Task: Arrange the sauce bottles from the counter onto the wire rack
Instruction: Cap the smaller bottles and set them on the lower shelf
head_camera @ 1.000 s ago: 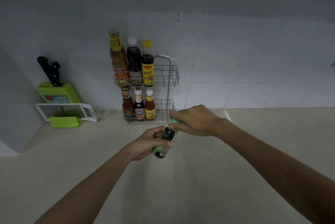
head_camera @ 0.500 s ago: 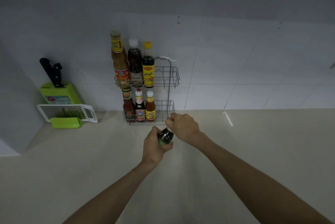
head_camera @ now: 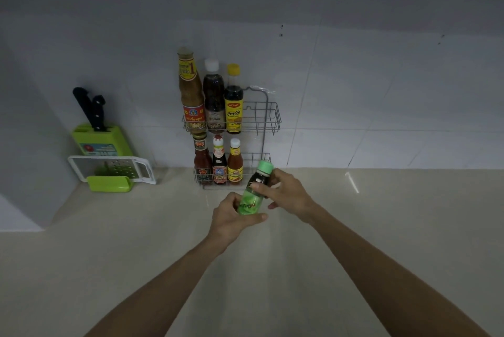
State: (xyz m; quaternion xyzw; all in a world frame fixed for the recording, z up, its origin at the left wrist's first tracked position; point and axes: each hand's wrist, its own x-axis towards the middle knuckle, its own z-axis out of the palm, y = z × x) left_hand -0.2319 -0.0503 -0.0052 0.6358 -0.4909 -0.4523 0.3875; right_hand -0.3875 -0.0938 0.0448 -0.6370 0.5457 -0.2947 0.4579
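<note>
- Green-capped bottle held tilted above the table, just at 4 o'clock of the wire rack.
- Left hand grip wraps its base; right hand grip pinches the neck.
- Free slots: right end of both tiers.
- Risk, as I judge it: the tilted bottle clips the lower front wire and knocks the neighbouring orange-labelled bottle.

I see a bottle with green cap and label, a grey rack, a lime knife block, a beige bench.
</note>
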